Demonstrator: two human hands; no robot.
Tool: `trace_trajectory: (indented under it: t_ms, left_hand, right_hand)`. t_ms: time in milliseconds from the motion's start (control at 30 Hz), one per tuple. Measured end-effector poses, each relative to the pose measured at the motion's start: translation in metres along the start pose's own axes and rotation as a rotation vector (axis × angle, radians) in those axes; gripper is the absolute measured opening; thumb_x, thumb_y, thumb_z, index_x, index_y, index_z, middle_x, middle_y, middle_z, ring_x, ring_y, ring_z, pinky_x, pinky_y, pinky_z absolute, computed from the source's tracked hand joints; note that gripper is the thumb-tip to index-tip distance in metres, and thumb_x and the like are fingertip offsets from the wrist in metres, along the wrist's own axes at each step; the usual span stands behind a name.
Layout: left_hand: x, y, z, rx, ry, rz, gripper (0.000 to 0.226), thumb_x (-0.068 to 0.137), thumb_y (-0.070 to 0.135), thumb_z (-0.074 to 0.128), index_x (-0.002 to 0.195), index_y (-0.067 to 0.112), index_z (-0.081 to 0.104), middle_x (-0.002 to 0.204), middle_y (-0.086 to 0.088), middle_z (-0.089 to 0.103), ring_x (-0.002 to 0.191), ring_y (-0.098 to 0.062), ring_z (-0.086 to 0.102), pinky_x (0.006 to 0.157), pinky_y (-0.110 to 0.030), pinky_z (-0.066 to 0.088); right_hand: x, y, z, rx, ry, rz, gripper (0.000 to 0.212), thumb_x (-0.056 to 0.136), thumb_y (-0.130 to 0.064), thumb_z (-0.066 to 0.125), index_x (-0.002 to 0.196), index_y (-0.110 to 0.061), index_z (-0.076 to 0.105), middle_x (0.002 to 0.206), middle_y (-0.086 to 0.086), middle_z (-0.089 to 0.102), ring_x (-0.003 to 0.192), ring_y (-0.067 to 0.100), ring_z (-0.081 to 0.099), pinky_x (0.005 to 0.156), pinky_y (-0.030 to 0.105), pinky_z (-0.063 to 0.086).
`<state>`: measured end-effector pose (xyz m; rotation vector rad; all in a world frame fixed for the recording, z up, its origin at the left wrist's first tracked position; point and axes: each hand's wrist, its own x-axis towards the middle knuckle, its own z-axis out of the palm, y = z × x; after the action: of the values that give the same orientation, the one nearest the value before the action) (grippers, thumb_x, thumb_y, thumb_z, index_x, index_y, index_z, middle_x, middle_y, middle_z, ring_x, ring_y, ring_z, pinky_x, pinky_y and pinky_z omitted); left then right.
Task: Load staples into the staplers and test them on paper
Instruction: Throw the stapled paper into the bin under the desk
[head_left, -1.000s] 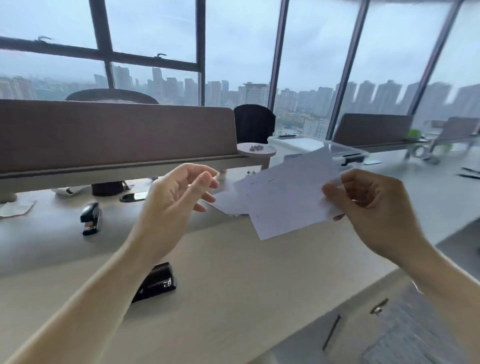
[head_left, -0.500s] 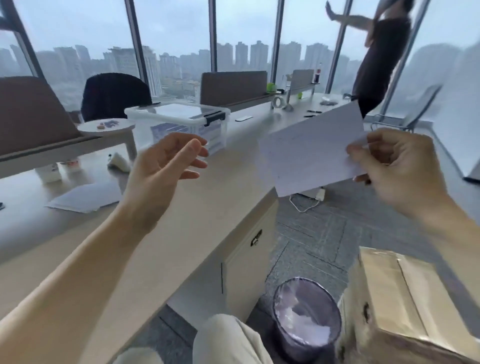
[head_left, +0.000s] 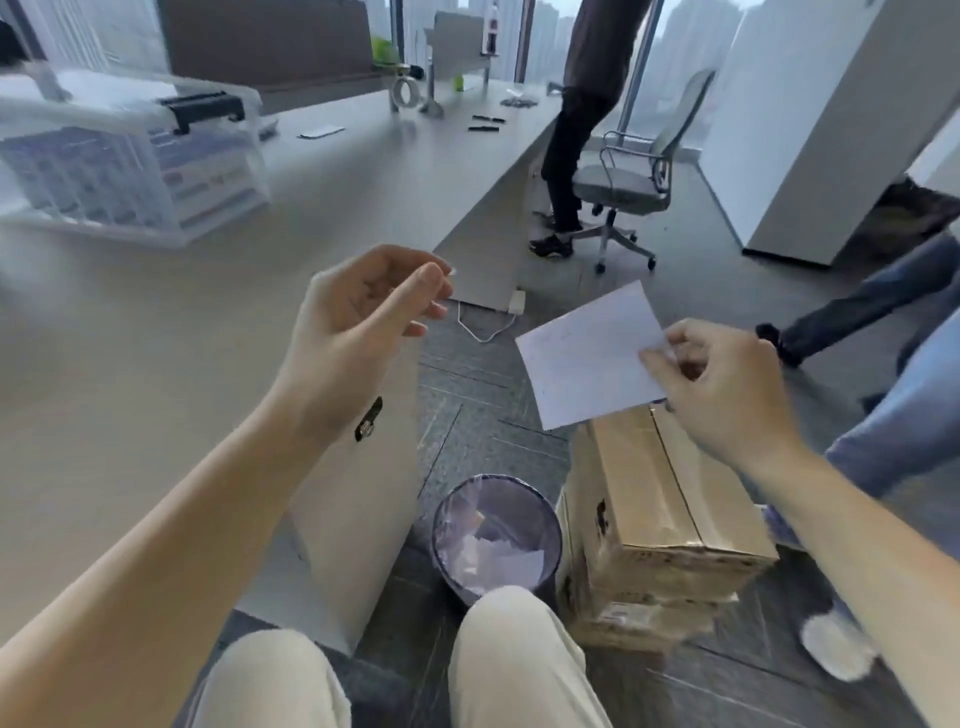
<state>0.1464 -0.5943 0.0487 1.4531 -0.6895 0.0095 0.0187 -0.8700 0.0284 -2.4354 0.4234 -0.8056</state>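
Note:
My right hand pinches a white sheet of paper by its right edge and holds it in the air, above the floor and just over a cardboard box. My left hand hovers beyond the desk's edge with loosely curled fingers and nothing in it. No stapler is in view.
A waste bin lined with a bag holds scraps of paper, on the floor between the desk cabinet and stacked cardboard boxes. A clear storage box stands on the desk. One person stands by a chair; another person's legs are at right.
My view has swung right and down, away from the desk and staplers, to the floor and waste bin. My right hand has lowered the paper toward the boxes.

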Motion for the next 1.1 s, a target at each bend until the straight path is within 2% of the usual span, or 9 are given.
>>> trace_trajectory:
  t_ms: [267,367,433,567,667,767,833,933,1100]
  left_hand:
    - [0.023,-0.108,0.031,0.088,-0.112,-0.030,0.018,0.100,0.023,0.065,0.108,0.010,0.073,0.105,-0.012,0.076,0.095,-0.038,0.069,0.085,-0.045,0.057]
    - [0.026,-0.150,0.036,0.084,-0.133,-0.044,0.015,0.099,0.019,0.066,0.107,0.009,0.073,0.103,-0.012,0.076,0.089,-0.030,0.070,0.081,-0.040,0.057]
    - [0.028,-0.179,0.037,0.078,-0.137,-0.061,0.013,0.099,0.021,0.067,0.106,0.013,0.074,0.101,-0.006,0.076,0.089,-0.017,0.071,0.081,-0.031,0.056]
    - [0.030,-0.226,0.038,0.069,-0.127,-0.108,0.021,0.094,0.031,0.065,0.104,0.014,0.074,0.101,-0.005,0.077,0.091,-0.015,0.071,0.083,-0.028,0.055]
    - [0.028,-0.252,0.040,0.067,-0.120,-0.131,0.021,0.093,0.033,0.065,0.103,0.016,0.074,0.100,-0.004,0.077,0.090,-0.016,0.072,0.082,-0.026,0.054]
    - [0.024,-0.271,0.041,0.062,-0.124,-0.147,0.020,0.093,0.032,0.065,0.102,0.017,0.074,0.099,-0.003,0.078,0.090,-0.017,0.073,0.081,-0.026,0.054]
    - [0.024,-0.278,0.041,0.063,-0.128,-0.156,0.018,0.093,0.034,0.065,0.101,0.020,0.073,0.099,-0.003,0.078,0.090,-0.017,0.073,0.082,-0.027,0.054]
    - [0.026,-0.276,0.040,0.068,-0.119,-0.147,0.018,0.092,0.034,0.065,0.100,0.020,0.073,0.098,-0.005,0.077,0.088,-0.017,0.072,0.080,-0.026,0.053]
    - [0.033,-0.241,0.036,0.082,-0.081,-0.106,0.022,0.093,0.031,0.066,0.102,0.012,0.073,0.099,-0.009,0.077,0.089,-0.019,0.072,0.083,-0.036,0.058]
  right_hand:
    - [-0.004,0.092,0.156,-0.272,-0.370,0.179,0.016,0.100,-0.022,0.054,0.094,-0.014,0.066,0.076,0.006,0.068,0.080,0.036,0.066,0.057,0.039,0.035]
    - [-0.011,0.134,0.224,-0.344,-0.500,0.285,0.011,0.101,-0.013,0.050,0.097,-0.007,0.059,0.090,0.017,0.068,0.091,0.041,0.067,0.062,0.037,0.039]
    - [-0.020,0.159,0.262,-0.366,-0.574,0.347,0.009,0.101,-0.009,0.049,0.092,-0.009,0.053,0.089,0.012,0.064,0.088,0.038,0.066,0.063,0.039,0.046]
    - [-0.044,0.208,0.317,-0.385,-0.670,0.446,0.013,0.102,-0.008,0.046,0.091,-0.014,0.049,0.091,0.009,0.061,0.081,0.030,0.058,0.059,0.038,0.047]
    - [-0.061,0.238,0.341,-0.387,-0.698,0.469,0.014,0.101,-0.010,0.047,0.089,-0.015,0.050,0.091,0.010,0.063,0.081,0.033,0.061,0.063,0.041,0.051]
    - [-0.073,0.257,0.355,-0.414,-0.747,0.467,0.022,0.100,-0.007,0.048,0.081,-0.017,0.043,0.079,0.004,0.055,0.081,0.036,0.061,0.051,0.036,0.035]
    - [-0.075,0.259,0.358,-0.453,-0.807,0.449,0.007,0.103,-0.010,0.048,0.097,-0.013,0.049,0.092,0.010,0.061,0.088,0.036,0.063,0.056,0.035,0.035]
    - [-0.072,0.254,0.358,-0.495,-0.854,0.410,0.023,0.104,-0.009,0.048,0.126,-0.009,0.045,0.127,0.016,0.060,0.112,0.037,0.063,0.071,0.034,0.038]
    - [-0.040,0.214,0.335,-0.354,-0.718,0.327,0.030,0.107,-0.036,0.049,0.128,-0.015,0.050,0.123,0.007,0.063,0.106,0.031,0.063,0.075,0.038,0.047]
